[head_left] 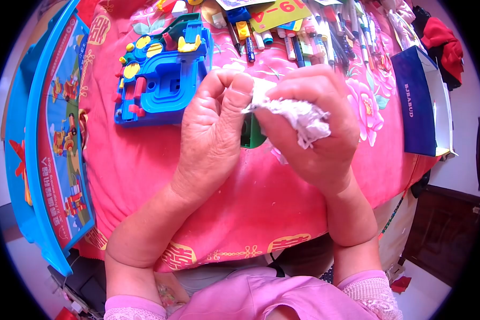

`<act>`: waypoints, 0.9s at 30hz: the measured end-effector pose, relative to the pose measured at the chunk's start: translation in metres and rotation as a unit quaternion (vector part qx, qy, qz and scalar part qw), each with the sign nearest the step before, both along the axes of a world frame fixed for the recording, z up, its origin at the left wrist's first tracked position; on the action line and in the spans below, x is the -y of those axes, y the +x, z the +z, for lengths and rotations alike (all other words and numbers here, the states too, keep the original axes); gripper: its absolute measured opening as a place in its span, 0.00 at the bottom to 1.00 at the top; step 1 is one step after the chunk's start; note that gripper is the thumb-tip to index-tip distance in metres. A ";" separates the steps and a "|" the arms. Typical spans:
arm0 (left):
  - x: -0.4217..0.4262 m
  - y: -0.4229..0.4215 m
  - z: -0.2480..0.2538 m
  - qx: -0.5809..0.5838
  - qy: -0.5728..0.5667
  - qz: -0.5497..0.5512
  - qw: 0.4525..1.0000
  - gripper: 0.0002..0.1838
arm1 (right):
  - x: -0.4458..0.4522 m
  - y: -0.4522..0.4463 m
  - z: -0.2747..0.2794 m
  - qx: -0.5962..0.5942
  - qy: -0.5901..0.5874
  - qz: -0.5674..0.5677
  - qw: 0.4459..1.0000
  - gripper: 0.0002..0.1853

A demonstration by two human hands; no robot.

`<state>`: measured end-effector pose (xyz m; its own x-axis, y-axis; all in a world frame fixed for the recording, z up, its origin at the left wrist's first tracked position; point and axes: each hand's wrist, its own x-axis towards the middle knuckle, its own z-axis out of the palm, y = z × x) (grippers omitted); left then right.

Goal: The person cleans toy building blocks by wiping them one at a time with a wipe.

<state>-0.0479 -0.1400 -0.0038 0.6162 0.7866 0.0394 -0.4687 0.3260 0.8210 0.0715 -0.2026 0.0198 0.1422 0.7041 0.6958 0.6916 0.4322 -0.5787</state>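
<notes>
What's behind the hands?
Part of a green plastic piece shows between the left hand and right hand, over pink cloth. The hands may cover more; can't tell.

The picture is bright. Light falls on the pink cloth [261, 186], with soft shadows below the hands. The hands [272, 122] look a bit washed out. Round the cloth, things bend and the corners go black. Small pens [357, 32] past it look fuzzy.

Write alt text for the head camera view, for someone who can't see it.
A person's left hand and right hand pinch crumpled white tissue above a pink floral cloth. A green piece shows partly behind them, with a blue toy and scattered pens farther off.
</notes>
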 end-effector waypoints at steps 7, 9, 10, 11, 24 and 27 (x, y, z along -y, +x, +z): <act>-0.004 -0.001 0.009 -0.013 -0.048 0.005 0.999 0.11 | 0.004 -0.004 0.005 0.005 0.017 0.083 0.996 0.15; -0.006 -0.001 0.005 -0.020 -0.062 -0.011 0.998 0.12 | 0.002 -0.002 0.004 0.007 0.025 0.053 0.998 0.14; -0.007 -0.002 0.002 -0.034 -0.060 -0.033 0.997 0.15 | 0.001 -0.001 0.001 0.001 0.025 0.041 0.999 0.14; -0.004 -0.001 0.002 -0.050 -0.007 -0.009 0.999 0.16 | 0.000 -0.001 -0.001 -0.005 0.025 0.028 0.999 0.13; -0.007 -0.002 0.007 0.066 -0.190 -0.108 0.973 0.17 | 0.000 0.004 0.002 -0.145 0.017 -0.042 0.988 0.12; -0.007 -0.002 0.007 0.077 -0.189 -0.088 0.975 0.14 | -0.006 0.006 -0.004 0.020 0.028 0.025 0.999 0.13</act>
<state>-0.0502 -0.1325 0.0034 0.7532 0.6449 -0.1298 -0.4859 0.6784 0.5511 0.0778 -0.1968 0.0163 0.0800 0.6688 0.7391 0.6903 0.4977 -0.5251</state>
